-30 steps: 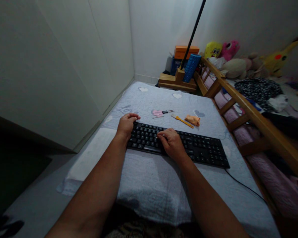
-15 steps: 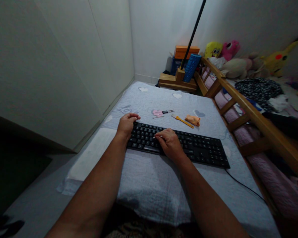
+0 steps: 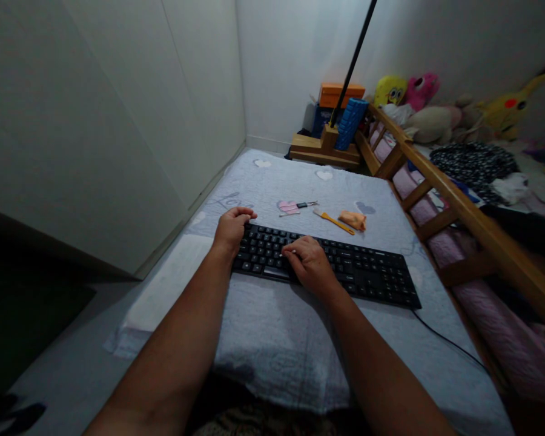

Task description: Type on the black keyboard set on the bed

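Observation:
A black computer keyboard (image 3: 372,275) lies across the light blue quilted cover before me. At its far left end, my left hand (image 3: 231,231) is closed on the keyboard's edge, thumb and fingers around the corner. Over the middle keys, my right hand (image 3: 309,259) pinches a thin white-tipped stick, which looks like a cotton swab (image 3: 282,255); its tip points left, close to the keys. Most of the stick is hidden by the fingers. Behind the keyboard lie another cotton swab (image 3: 289,214), a small tool with a dark grip (image 3: 302,205), an orange-handled brush (image 3: 338,223) and a crumpled orange cloth (image 3: 352,220).
From the keyboard's right end a black cable (image 3: 449,341) runs off the cover. A white sheet (image 3: 170,281) lies at left, beside a tall pale cabinet (image 3: 131,121). Along the right stands a wooden bed rail (image 3: 463,215), with plush toys behind it.
The swab's tip has shifted very slightly down and left, with a small movement of my right fingers. My left hand and the keyboard stay in place.

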`<state>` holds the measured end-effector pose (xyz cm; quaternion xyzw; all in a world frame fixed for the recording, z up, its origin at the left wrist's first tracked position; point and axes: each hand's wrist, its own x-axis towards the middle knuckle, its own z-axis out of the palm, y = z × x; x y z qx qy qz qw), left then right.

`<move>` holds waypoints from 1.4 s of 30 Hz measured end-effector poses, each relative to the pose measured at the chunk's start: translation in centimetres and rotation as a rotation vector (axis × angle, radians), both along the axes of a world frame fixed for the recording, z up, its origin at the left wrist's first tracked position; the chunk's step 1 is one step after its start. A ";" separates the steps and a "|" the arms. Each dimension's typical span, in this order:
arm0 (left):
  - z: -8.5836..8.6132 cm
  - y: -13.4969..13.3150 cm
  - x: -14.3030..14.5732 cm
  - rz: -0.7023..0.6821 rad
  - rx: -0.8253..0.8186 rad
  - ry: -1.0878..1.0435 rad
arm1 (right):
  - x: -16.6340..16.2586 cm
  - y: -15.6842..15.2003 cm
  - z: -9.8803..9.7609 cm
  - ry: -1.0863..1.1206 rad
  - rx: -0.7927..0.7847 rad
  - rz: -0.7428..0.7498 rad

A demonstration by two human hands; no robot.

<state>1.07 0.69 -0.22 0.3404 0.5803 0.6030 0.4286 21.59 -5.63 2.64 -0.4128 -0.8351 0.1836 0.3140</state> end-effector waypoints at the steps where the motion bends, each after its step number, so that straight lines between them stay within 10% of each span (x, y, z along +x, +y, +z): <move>1: 0.0 0.0 0.0 0.000 0.000 0.004 | 0.0 0.0 0.0 0.000 -0.003 0.001; 42: 0.3 -0.3 0.1 -0.002 -0.013 -0.016 | 0.2 -0.2 0.3 -0.013 -0.022 -0.011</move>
